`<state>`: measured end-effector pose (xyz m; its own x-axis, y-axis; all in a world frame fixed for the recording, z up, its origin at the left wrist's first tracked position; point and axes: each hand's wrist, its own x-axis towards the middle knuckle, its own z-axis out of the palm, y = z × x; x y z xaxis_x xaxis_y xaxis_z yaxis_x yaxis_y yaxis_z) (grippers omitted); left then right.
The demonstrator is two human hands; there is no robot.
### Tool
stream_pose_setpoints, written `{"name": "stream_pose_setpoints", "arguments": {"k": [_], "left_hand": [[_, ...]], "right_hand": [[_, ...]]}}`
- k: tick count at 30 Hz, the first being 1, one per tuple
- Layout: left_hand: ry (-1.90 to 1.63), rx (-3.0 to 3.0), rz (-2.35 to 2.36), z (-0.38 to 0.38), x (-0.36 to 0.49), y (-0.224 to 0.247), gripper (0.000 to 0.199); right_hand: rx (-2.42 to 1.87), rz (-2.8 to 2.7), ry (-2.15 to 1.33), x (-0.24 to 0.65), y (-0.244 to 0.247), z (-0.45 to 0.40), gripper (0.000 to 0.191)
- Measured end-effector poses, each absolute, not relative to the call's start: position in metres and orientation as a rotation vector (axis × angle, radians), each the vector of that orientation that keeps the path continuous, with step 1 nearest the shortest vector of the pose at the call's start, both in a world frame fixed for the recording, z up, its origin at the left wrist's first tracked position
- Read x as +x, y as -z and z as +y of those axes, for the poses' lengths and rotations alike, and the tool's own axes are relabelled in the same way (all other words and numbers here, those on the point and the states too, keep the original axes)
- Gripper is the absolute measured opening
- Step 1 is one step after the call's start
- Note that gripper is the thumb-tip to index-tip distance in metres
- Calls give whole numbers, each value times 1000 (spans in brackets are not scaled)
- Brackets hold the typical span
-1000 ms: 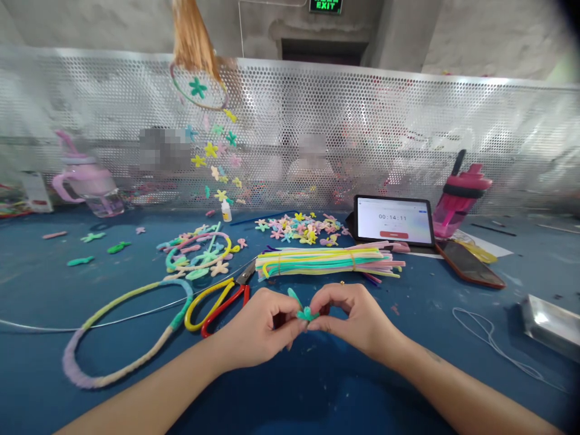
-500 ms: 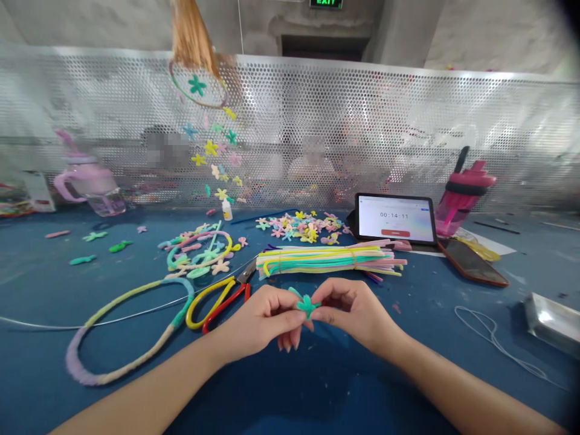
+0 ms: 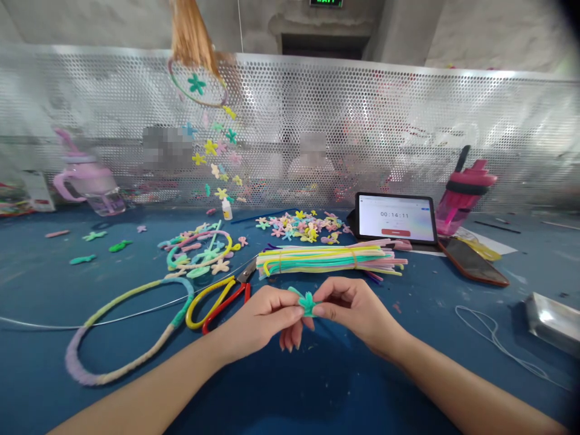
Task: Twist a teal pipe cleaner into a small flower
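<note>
A small green pipe-cleaner flower (image 3: 308,303) is pinched between both hands, above the blue table. My left hand (image 3: 274,314) grips its left side between thumb and index finger, the other fingers curled below. On its right side, the thumb and index finger of my right hand (image 3: 356,308) close on a petal. Just beyond the hands lies a bundle of pastel pipe cleaners (image 3: 326,260). Scissors with one yellow and one red handle (image 3: 217,302) rest left of my left hand. Farther left lies a large ring wrapped in pastel pipe cleaner (image 3: 131,296).
Loose pipe-cleaner flowers (image 3: 308,228) are heaped at the back. A smaller ring (image 3: 199,266) lies among more flowers. A tablet (image 3: 395,216), phone (image 3: 473,263), pink cup (image 3: 464,196) and metal box (image 3: 553,320) are on the right. A flower mobile (image 3: 198,99) hangs before the perforated screen.
The green flower has turned slightly in my fingers, its petals pointing more upward. Both hands have stayed in nearly the same place.
</note>
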<state>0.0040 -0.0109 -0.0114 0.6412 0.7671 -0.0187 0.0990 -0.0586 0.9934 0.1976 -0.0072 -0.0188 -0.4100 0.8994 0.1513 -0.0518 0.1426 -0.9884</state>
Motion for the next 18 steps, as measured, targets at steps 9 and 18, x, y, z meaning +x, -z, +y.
{"name": "stream_pose_setpoints", "arguments": {"k": [9, 18], "left_hand": [[-725, 1629, 842, -10, 6, 13, 29], [-785, 1699, 854, -9, 8, 12, 31]], "right_hand": [[-864, -1545, -1344, 198, 15, -8, 14], [-869, -1503, -1428, 196, 14, -10, 17]]}}
